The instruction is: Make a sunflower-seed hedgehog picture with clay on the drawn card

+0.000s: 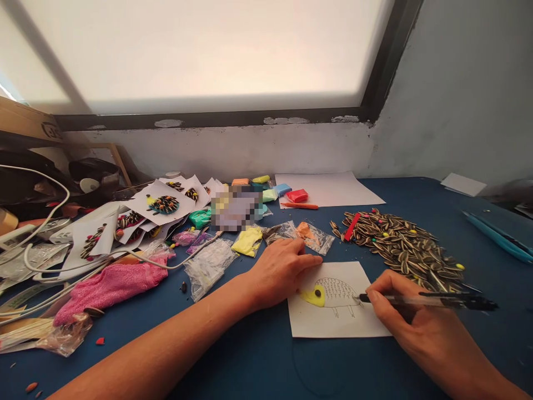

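A white sheet of paper (341, 328) lies on the blue table, with a hedgehog drawing (338, 294) in black line. Its head is filled with yellow clay (312, 298) and bears a dark oval eye. My left hand (280, 272) rests at the paper's upper left corner, index finger stretched out, holding nothing. Between the fingers of my right hand (410, 316) is a black pen (441, 300), its tip at the hedgehog's rear outline. Behind my right hand spreads a pile of striped sunflower seeds (400, 239).
Clay packets, including yellow (247, 241), orange (311, 233) and red (296, 195), lie beyond my left hand. Finished seed hedgehog cards (164, 204), a pink cloth (116, 283) and a white cable (166, 267) crowd the left. A larger white sheet (333, 189) lies near the wall.
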`<action>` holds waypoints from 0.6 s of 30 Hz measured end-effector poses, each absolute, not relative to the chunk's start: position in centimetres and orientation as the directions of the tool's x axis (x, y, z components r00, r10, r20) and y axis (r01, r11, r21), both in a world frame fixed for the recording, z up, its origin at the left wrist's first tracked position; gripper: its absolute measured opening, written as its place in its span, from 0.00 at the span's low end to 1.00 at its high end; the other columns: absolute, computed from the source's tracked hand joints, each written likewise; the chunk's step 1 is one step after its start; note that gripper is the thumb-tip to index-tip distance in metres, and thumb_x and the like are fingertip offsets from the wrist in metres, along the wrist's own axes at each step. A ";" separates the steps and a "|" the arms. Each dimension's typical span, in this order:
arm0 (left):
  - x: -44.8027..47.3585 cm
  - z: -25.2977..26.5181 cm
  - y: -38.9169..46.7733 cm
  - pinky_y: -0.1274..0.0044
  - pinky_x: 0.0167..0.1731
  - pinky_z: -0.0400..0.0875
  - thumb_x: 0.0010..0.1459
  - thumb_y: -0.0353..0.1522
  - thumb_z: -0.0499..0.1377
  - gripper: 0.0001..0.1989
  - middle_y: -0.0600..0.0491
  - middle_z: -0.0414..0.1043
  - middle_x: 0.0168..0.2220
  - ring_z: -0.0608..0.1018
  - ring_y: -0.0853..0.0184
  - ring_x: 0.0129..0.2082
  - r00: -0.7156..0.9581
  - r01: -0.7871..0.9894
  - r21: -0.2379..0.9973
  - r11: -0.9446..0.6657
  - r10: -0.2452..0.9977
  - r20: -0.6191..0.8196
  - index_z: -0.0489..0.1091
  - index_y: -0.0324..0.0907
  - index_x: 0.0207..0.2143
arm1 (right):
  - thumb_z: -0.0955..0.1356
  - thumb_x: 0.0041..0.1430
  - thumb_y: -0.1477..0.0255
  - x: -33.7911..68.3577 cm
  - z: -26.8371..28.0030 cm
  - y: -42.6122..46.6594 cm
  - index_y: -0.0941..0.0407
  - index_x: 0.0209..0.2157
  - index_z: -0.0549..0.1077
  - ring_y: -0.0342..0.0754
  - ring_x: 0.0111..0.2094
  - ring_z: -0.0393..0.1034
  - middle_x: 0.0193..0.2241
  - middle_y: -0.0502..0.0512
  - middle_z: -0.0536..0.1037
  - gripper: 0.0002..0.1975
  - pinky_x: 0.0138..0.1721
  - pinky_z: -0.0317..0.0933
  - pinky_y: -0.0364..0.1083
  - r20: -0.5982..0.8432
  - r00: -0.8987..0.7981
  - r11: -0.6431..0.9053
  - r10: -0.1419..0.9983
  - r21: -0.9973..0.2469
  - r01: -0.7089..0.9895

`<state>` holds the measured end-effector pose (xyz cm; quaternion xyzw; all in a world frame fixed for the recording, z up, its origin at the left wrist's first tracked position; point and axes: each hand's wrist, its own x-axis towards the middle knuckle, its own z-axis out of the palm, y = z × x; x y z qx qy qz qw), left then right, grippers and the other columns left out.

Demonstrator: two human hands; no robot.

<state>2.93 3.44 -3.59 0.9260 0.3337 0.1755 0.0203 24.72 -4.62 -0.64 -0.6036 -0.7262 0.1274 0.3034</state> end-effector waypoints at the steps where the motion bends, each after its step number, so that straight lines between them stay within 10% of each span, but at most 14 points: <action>1: 2.9 -3.6 3.4 0.75 0.32 0.60 0.68 0.30 0.50 0.15 0.51 0.67 0.32 0.68 0.66 0.31 0.714 0.612 0.157 -0.776 0.626 0.313 0.76 0.47 0.47 | 0.61 0.57 0.63 24.8 -0.7 -4.6 0.50 0.20 0.66 0.43 0.15 0.61 0.15 0.45 0.68 0.14 0.16 0.54 0.42 0.281 -0.093 0.240 0.955 -0.551 0.799; 18: 2.9 -3.6 3.6 0.75 0.31 0.59 0.67 0.30 0.50 0.15 0.51 0.66 0.31 0.68 0.66 0.31 0.715 0.606 0.163 -0.779 0.623 0.318 0.76 0.47 0.47 | 0.62 0.56 0.62 25.3 -0.8 -4.7 0.50 0.20 0.66 0.43 0.14 0.60 0.14 0.45 0.67 0.14 0.15 0.53 0.42 0.298 -0.022 0.186 0.954 -0.534 0.825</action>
